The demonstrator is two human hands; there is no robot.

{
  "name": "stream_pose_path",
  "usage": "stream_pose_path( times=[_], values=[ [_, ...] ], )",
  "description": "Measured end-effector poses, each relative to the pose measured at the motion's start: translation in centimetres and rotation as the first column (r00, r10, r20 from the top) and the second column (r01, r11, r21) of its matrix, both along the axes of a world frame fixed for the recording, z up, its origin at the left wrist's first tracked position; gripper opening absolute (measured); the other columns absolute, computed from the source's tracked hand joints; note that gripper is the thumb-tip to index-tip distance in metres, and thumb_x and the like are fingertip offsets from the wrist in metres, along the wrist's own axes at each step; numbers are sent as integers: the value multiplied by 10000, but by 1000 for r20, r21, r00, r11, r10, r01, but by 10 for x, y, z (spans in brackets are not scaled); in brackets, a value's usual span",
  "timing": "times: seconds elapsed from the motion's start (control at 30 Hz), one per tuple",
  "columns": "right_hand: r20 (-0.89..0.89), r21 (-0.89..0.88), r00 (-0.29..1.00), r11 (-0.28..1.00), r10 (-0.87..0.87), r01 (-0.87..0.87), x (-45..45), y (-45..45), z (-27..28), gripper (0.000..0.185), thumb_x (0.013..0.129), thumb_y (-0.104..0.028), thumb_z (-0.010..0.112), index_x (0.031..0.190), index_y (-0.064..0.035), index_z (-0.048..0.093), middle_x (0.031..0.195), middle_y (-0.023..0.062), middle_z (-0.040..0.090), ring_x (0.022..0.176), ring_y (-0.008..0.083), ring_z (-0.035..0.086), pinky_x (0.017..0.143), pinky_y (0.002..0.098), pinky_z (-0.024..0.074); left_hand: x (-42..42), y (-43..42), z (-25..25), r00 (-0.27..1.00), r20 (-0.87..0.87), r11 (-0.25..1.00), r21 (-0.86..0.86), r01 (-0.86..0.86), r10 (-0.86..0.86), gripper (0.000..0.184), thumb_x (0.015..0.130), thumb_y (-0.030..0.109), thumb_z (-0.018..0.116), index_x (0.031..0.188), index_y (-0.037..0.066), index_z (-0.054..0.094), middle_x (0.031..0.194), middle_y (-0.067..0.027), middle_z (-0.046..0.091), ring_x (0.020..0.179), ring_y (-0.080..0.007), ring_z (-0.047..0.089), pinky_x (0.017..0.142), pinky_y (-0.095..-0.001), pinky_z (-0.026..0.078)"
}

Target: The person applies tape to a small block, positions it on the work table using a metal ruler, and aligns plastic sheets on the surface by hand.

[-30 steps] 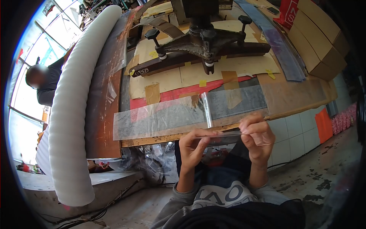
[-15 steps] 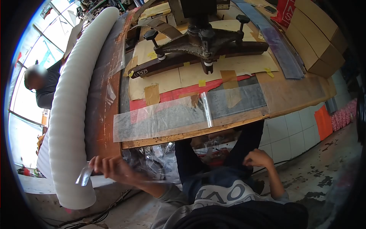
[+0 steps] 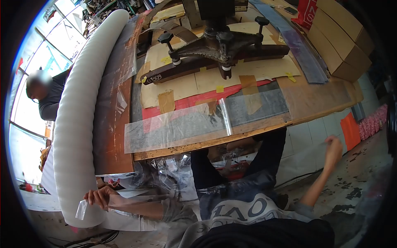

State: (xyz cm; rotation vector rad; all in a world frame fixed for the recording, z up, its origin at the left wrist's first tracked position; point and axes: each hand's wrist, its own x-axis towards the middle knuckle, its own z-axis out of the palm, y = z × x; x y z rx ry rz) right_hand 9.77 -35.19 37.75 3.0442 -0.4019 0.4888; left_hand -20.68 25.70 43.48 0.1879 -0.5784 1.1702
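Observation:
Low on the left, my left hand [image 3: 100, 196] pinches clear plastic film [image 3: 81, 210]; a short end sticks out past the fingers, in front of the white foam roll [image 3: 78, 120]. The film runs along my forearm and across my lap, hard to trace because it is see-through. My right hand [image 3: 334, 149] is raised at the right with fingers closed, and a hazy stretch of the same film seems to reach it. On the table's front edge lies a flat clear plastic strip [image 3: 178, 134] with a shiny crosswise band [image 3: 226, 117].
A black metal press head [image 3: 223, 47] stands over taped card sheets [image 3: 264, 68] on the wooden table [image 3: 322, 97]. Cardboard boxes [image 3: 339, 41] stand at the right. Crumpled clear plastic [image 3: 171, 171] hangs below the table. Another person [image 3: 51, 99] is beyond the foam roll.
My right hand has moved outward and up to the right, away from my body. My left hand has shifted slightly left and down with the film, which now spreads wider across my lap.

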Motion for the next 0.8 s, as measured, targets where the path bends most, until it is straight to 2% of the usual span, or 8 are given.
stream_pose_path(
  times=[0.13,0.27,0.3,0.37,0.53,0.6,0.67,0.8],
  values=[
    [729,241,663,843,169,-481,4,76,72,124,894,48,478,905,-6,590,1054,140,610,971,266,637,739,320,576,18,-18,-3,999,-47,999,39,6,-4,146,973,162,436,965,43,520,675,-7,568,410,-66,493,373,-179,355],
    [931,285,294,72,215,-956,-3,149,65,93,886,60,510,924,15,582,1165,213,541,1069,341,589,821,341,574,53,-52,2,991,-19,983,127,133,-131,107,968,130,448,927,49,504,640,-7,558,417,-62,505,375,-178,373],
    [946,263,218,-175,240,-949,-3,166,56,101,875,74,523,926,11,583,1184,234,524,1078,364,583,833,347,567,63,-63,3,984,-7,972,152,177,-178,95,966,119,456,912,53,500,629,-4,554,420,-59,506,375,-179,374],
    [854,493,350,-380,386,-783,-7,199,42,85,853,92,544,888,23,580,1194,203,527,1086,330,587,884,340,535,80,-76,-6,961,-83,935,221,275,-263,98,961,100,469,880,64,510,612,-11,560,414,-76,498,374,-196,360],
    [548,833,524,-369,652,-412,-4,226,9,167,795,181,495,816,36,577,1200,168,541,1128,305,574,920,317,494,119,-124,-42,794,-602,801,430,417,-91,222,929,210,541,757,75,498,600,-61,587,442,-107,451,462,-275,329],
    [519,846,493,-337,698,-414,2,225,16,212,772,208,452,796,34,570,1199,173,543,1140,314,566,926,330,494,135,-154,-34,668,-741,693,516,504,66,207,880,173,583,726,43,535,742,-162,641,671,-203,602,622,-307,463],
    [544,834,466,-388,698,-393,11,228,28,236,747,222,397,752,43,550,1185,185,553,1150,320,560,935,339,480,154,-158,-29,654,-726,365,680,636,213,168,881,147,580,789,6,573,880,-156,660,852,-259,636,758,-340,493],
    [606,793,370,-498,704,-351,29,236,42,182,798,163,408,752,52,544,1143,192,576,1118,288,584,912,319,473,176,-175,-9,721,-595,111,793,599,356,160,871,148,594,807,4,569,992,-145,650,1016,-308,605,849,-379,474]
  ],
)
